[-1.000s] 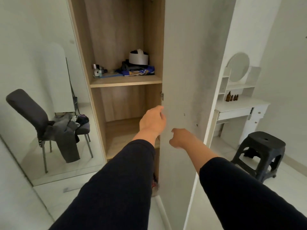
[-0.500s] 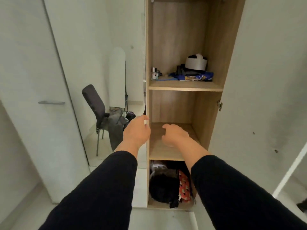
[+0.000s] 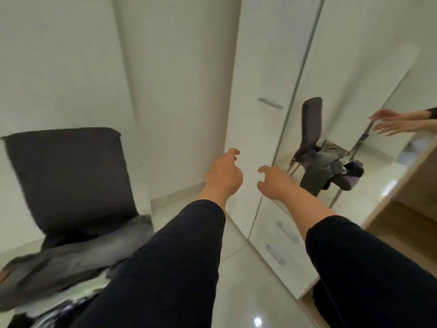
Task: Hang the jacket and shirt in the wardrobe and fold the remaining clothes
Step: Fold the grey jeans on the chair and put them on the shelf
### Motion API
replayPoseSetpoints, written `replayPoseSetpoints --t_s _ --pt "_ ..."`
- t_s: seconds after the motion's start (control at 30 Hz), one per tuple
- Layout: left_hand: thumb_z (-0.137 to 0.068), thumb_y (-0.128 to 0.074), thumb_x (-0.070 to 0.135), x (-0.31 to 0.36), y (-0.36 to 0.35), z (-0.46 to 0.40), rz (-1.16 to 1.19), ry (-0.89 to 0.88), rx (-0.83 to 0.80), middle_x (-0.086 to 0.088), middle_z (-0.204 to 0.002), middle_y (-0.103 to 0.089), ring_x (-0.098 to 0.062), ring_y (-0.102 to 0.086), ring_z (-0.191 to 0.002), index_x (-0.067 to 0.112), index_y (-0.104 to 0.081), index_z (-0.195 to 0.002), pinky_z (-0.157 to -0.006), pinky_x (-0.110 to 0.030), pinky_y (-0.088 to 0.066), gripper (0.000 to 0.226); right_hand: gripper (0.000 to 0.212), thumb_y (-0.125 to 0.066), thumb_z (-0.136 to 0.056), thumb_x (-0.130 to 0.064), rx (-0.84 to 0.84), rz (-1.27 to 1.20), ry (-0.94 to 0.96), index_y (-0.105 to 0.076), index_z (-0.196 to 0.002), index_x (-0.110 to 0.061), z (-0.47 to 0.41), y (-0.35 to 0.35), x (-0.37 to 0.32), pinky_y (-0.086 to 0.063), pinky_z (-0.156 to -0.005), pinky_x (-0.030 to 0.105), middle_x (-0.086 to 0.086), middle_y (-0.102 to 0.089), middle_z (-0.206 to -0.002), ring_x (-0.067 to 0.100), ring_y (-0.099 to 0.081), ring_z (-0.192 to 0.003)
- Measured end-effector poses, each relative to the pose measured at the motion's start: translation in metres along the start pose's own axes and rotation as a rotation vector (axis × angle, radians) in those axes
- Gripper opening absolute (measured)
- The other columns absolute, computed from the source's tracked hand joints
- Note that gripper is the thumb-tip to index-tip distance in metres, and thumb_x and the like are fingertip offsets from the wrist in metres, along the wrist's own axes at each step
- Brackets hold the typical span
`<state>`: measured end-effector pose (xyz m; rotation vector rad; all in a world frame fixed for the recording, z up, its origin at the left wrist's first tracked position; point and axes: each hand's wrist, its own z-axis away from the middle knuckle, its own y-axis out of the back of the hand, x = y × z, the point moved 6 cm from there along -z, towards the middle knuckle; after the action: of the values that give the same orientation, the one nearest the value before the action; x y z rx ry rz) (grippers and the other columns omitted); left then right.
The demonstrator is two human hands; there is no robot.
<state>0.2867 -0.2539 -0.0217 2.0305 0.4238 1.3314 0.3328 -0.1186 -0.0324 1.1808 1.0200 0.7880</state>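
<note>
Both arms, in dark sleeves, stretch forward into open air. The left hand [image 3: 223, 176] and right hand [image 3: 272, 183] hang side by side with fingers loosely curled, holding nothing and touching nothing.

To the lower left stands a dark chair [image 3: 68, 178], its padded back upright. Over its seat lies a heap of clothes [image 3: 78, 261], mostly grey cloth with something paler and something striped under it; the picture is smeared there, so which piece is the jacket or the shirt cannot be told. The left forearm crosses in front of the heap's right edge.

Ahead and to the right stands the white wardrobe [image 3: 267, 74], its door with a grey handle [image 3: 270, 103]. Beside it a mirror panel [image 3: 369, 95] reflects the chair, the draped clothes and both hands. At far right a wood-coloured edge [image 3: 416, 185] shows. The floor [image 3: 255, 287] is pale glossy tile.
</note>
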Motion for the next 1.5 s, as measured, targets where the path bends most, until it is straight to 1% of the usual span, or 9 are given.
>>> replayPoseSetpoints --t_s 0.13,0.33,0.67,0.93,1.1,1.23,1.33,1.4,1.5 --pt "-0.09 -0.044 0.008 -0.099 0.042 0.048 -0.079 0.234 0.055 -0.001 -0.136 -0.052 -0.024 -0.049 -0.124 0.022 -0.04 -0.136 -0.101 -0.04 -0.042 0.048 0.049 -0.045 -0.093 -0.025 -0.125 0.023 0.217 -0.038 -0.142 -0.023 0.0 -0.061 -0.092 -0.046 -0.097 0.042 0.007 -0.044 -0.14 0.028 -0.048 -0.123" --pt "-0.09 -0.043 0.009 -0.215 0.099 0.129 -0.134 0.528 0.139 0.001 -0.134 -0.052 -0.023 -0.048 -0.123 0.023 -0.043 -0.132 -0.096 -0.039 -0.044 0.044 0.051 -0.044 -0.096 -0.019 -0.289 0.023 0.472 -0.034 -0.145 -0.013 0.02 -0.135 -0.208 -0.039 -0.104 0.035 0.015 -0.039 -0.145 0.032 -0.042 -0.13" --pt "-0.091 -0.039 0.008 -0.374 0.159 0.201 -0.138 0.797 0.133 0.001 -0.136 -0.051 -0.022 -0.051 -0.119 0.025 -0.047 -0.13 -0.097 -0.041 -0.044 0.044 0.052 -0.047 -0.092 -0.015 -0.463 -0.004 0.57 -0.04 -0.143 -0.023 0.021 -0.259 -0.324 -0.037 -0.108 0.041 0.009 -0.04 -0.146 0.029 -0.042 -0.131" --pt "-0.093 -0.043 0.008 -0.465 0.139 0.2 -0.122 0.862 0.049 -0.003 -0.132 -0.052 -0.024 -0.052 -0.117 0.021 -0.056 -0.121 -0.1 -0.043 -0.044 0.034 0.056 -0.046 -0.094 -0.01 -0.606 0.066 0.489 -0.033 -0.146 -0.029 -0.006 -0.36 -0.329 -0.038 -0.108 0.042 0.006 -0.03 -0.153 0.028 -0.035 -0.137" --pt "-0.09 -0.044 0.006 -0.529 0.113 0.167 -0.08 0.847 0.016 -0.01 -0.12 -0.058 -0.034 -0.06 -0.102 0.021 -0.058 -0.114 -0.09 -0.043 -0.05 0.032 0.051 -0.044 -0.097 -0.02 -0.592 0.07 0.483 -0.033 -0.146 -0.026 -0.056 -0.411 -0.338 -0.036 -0.108 0.042 0.007 -0.032 -0.151 0.03 -0.033 -0.137" --pt "-0.094 -0.044 0.007 -0.57 0.074 0.127 -0.103 0.734 -0.038 -0.01 -0.126 -0.052 -0.035 -0.056 -0.104 0.019 -0.054 -0.119 -0.092 -0.045 -0.046 0.03 0.051 -0.042 -0.099 -0.03 -0.438 0.165 0.543 -0.029 -0.148 -0.025 -0.1 -0.446 -0.348 -0.019 -0.116 0.05 0.003 -0.016 -0.158 0.026 -0.01 -0.147" --pt "-0.096 -0.042 0.012 -0.598 0.043 0.1 -0.134 0.686 -0.081 -0.004 -0.139 -0.043 -0.028 -0.045 -0.121 0.022 -0.046 -0.129 -0.098 -0.045 -0.043 0.035 0.05 -0.041 -0.098 -0.04 -0.319 0.251 0.625 -0.032 -0.146 -0.027 -0.127 -0.471 -0.358 -0.003 -0.116 0.055 0.002 -0.007 -0.161 0.024 0.004 -0.148" --pt "-0.097 -0.042 0.015 -0.612 0.027 0.087 -0.175 0.673 -0.11 0.0 -0.146 -0.036 -0.024 -0.032 -0.134 0.024 -0.04 -0.137 -0.105 -0.047 -0.036 0.041 0.047 -0.041 -0.096 -0.046 -0.295 0.259 0.65 -0.039 -0.14 -0.028 -0.141 -0.483 -0.363 0.0 -0.115 0.057 0.003 -0.015 -0.159 0.023 0.0 -0.148" --pt "-0.096 -0.041 0.012 -0.62 0.008 0.074 -0.244 0.648 -0.164 -0.001 -0.153 -0.028 -0.019 -0.012 -0.145 0.025 -0.029 -0.145 -0.115 -0.048 -0.021 0.051 0.04 -0.042 -0.093 -0.051 -0.245 0.29 0.696 -0.054 -0.125 -0.029 -0.149 -0.491 -0.367 -0.002 -0.115 0.058 0.004 -0.043 -0.138 0.026 -0.026 -0.138"
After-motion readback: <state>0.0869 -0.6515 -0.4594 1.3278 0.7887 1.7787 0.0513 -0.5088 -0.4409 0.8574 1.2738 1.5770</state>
